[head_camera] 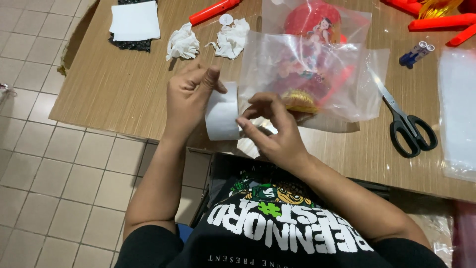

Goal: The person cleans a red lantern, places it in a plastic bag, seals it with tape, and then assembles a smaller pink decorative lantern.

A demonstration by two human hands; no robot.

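Observation:
My left hand (191,92) grips a wide roll of white tape (222,115) at the near edge of the wooden table (114,94). My right hand (272,131) pinches the roll's free end with thumb and fingertips, right beside it. Just behind both hands lies a clear plastic bag (317,74) with a red and gold toy inside. A second clear bag with a red toy (312,20) lies behind it.
Black-handled scissors (404,119) lie to the right of the bag. Two crumpled white tissues (208,39), a white sheet on dark cloth (134,22), orange plastic sticks (213,11), two small blue batteries (415,53) and another clear bag (458,109) sit around. Tiled floor lies left.

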